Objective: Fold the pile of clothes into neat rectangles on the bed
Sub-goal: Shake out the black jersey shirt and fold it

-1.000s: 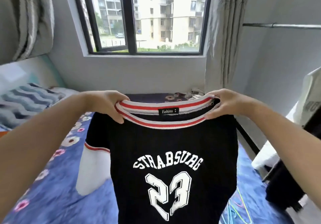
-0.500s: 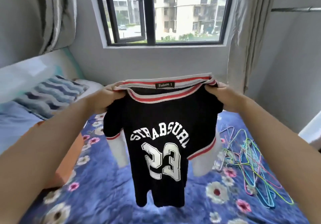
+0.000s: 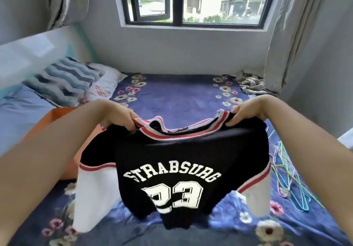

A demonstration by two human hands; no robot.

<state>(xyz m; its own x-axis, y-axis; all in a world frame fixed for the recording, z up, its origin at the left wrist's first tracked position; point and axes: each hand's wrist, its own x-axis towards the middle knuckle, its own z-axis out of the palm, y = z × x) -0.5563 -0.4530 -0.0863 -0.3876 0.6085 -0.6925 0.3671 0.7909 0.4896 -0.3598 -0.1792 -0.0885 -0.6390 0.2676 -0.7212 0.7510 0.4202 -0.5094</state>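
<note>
Shirt lowered, one in two hands.

The bed is covered by a blue bedspread printed with white and pink flowers. At its left end lies a striped blue-and-grey pillow, with a white floral pillow just beside it. An orange item lies on the left part of the bed, partly hidden. Coloured wire hangers lie in a loose pile on the right side. A crumpled grey cloth lies at the far right corner.
</note>
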